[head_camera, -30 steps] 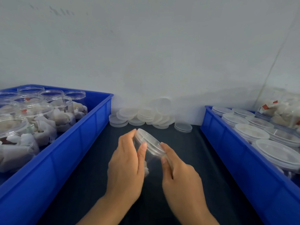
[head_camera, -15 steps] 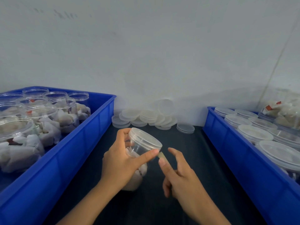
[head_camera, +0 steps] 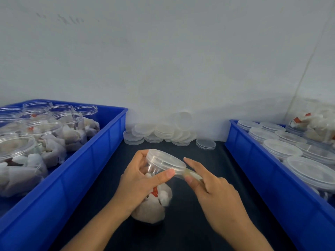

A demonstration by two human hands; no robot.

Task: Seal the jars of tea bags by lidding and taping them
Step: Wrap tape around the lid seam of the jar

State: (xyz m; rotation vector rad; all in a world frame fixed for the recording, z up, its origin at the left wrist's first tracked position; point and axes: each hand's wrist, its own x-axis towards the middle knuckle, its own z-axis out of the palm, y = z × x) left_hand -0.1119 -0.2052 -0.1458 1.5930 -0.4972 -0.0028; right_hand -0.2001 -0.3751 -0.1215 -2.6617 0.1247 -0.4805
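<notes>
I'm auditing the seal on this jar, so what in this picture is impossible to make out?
Head view:
- Jar wall: covered by the left hand, so tape there is unseen.
- Tape strip: translucent and blurred; its far end disappears under the right hand.
- Right blue crate: cut off by the frame edge.

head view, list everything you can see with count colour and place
jar: one, clear, lidded, holds tea bags, centre on the mat
tape: one strip, yellowish, at the jar's lid rim
left bin: one, blue, holds open jars of tea bags
right bin: one, blue, holds lidded jars
loose lids: a pile, clear, by the wall
mat: one, black, between the bins
left hand: grips the jar
right hand: pinches the tape
</notes>
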